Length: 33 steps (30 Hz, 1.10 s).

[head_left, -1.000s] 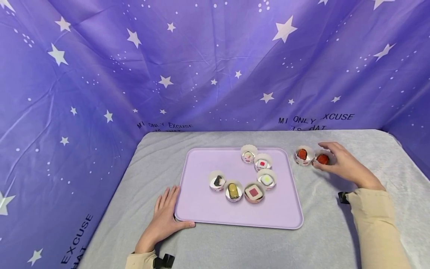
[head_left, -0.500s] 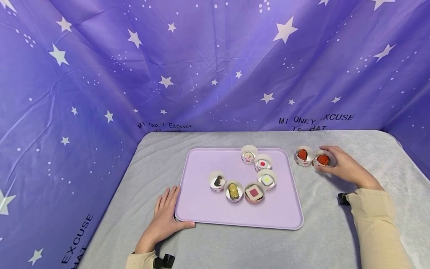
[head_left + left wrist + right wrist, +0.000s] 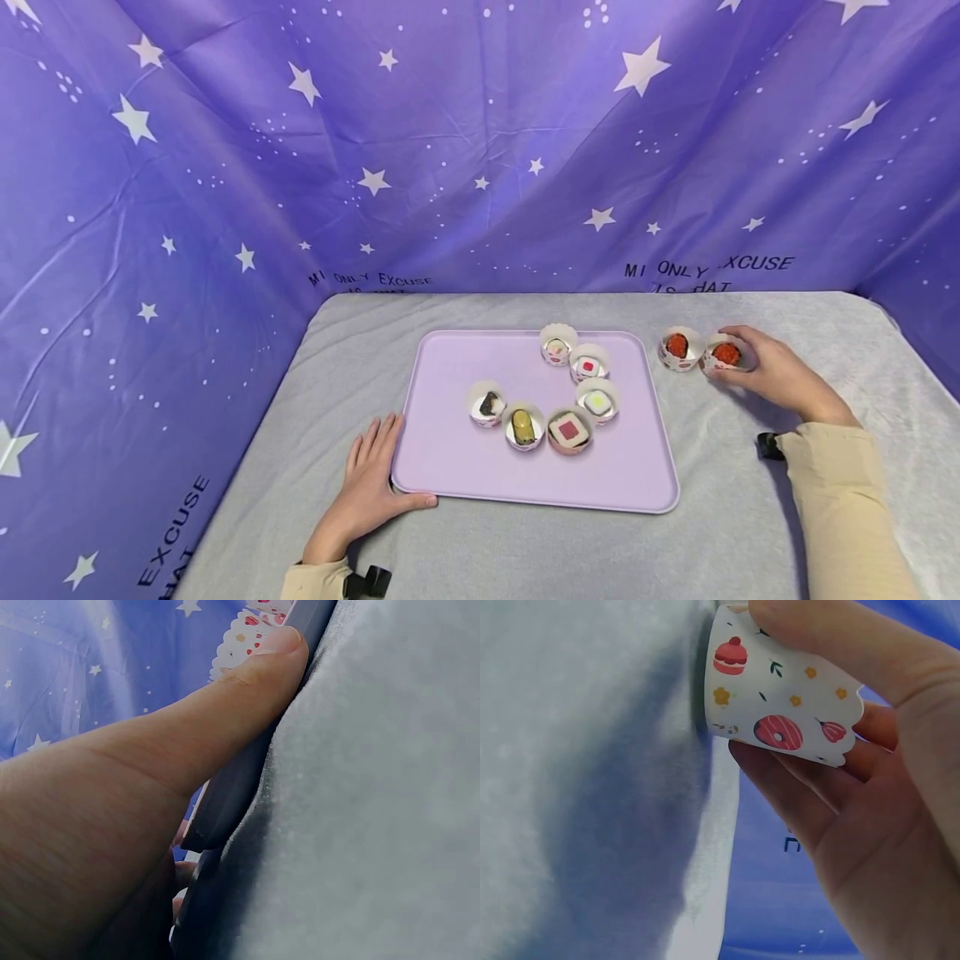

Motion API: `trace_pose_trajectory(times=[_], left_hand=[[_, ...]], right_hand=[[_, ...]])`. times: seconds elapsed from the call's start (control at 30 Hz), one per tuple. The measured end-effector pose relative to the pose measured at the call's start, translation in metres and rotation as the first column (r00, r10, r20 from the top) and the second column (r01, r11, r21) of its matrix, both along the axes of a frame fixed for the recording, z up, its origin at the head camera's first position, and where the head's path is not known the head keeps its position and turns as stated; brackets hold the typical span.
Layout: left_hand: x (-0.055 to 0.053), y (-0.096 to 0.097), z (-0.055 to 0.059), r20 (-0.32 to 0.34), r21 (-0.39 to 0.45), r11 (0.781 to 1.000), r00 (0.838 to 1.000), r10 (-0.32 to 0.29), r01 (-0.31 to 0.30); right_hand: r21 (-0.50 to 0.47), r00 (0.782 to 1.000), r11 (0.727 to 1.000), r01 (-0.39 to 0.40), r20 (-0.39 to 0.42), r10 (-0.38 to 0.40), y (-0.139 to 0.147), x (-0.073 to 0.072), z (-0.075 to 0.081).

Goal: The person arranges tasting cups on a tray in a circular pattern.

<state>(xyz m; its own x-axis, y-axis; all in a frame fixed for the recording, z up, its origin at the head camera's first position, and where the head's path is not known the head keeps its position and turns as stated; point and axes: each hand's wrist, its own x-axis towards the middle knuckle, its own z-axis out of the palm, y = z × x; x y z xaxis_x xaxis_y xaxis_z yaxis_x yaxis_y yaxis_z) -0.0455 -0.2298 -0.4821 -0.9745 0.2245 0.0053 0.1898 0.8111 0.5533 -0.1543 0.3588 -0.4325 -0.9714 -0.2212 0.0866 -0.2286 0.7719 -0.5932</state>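
Note:
At the right of the table, my right hand [image 3: 787,375] holds a paper baking cup [image 3: 780,697] between thumb and fingers. The cup has a scalloped rim and printed sweets, and a red-topped sushi piece [image 3: 726,354] sits in it. Right beside it stands another cup [image 3: 680,362] with a similar red-topped piece. My left hand [image 3: 363,487] rests at the near left corner of a lilac tray [image 3: 450,467]. Its fingers lie straight along the left side and its thumb along the front edge. In the left wrist view the thumb [image 3: 240,682] touches the tray's side.
Several paper cups with sushi pieces form a curve on the tray, among them an onigiri-like piece [image 3: 490,406], a yellow-topped piece [image 3: 522,427] and a square one with a pink centre [image 3: 569,430]. Grey cloth [image 3: 525,550] covers the table; a purple star-printed curtain [image 3: 480,150] hangs behind.
My right fingers have closed in on the sides of the right-hand cup, whose red-topped piece now shows more fully. The left hand, the tray and its cups stay put.

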Motion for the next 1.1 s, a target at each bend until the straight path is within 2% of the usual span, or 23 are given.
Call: trace_pose_trajectory(times=[0.4, 0.73, 1.1], left_hand=[[-0.001, 0.001, 0.0, 0.005, -0.005, 1.0, 1.0, 0.0, 0.0], [0.001, 0.0, -0.001, -0.001, -0.006, 1.0, 1.0, 0.006, -0.006], [0.001, 0.001, -0.002, -0.006, 0.002, 1.0, 1.0, 0.001, 0.0]], right_hand=[[0.03, 0.99, 0.999, -0.03, -0.138, 0.034, -0.009, 0.002, 0.024], [0.047, 0.986, 0.999, -0.025, -0.166, 0.032, -0.019, 0.004, 0.04], [0.074, 0.97, 0.994, -0.082, -0.223, 0.097, -0.047, 0.001, 0.052]])
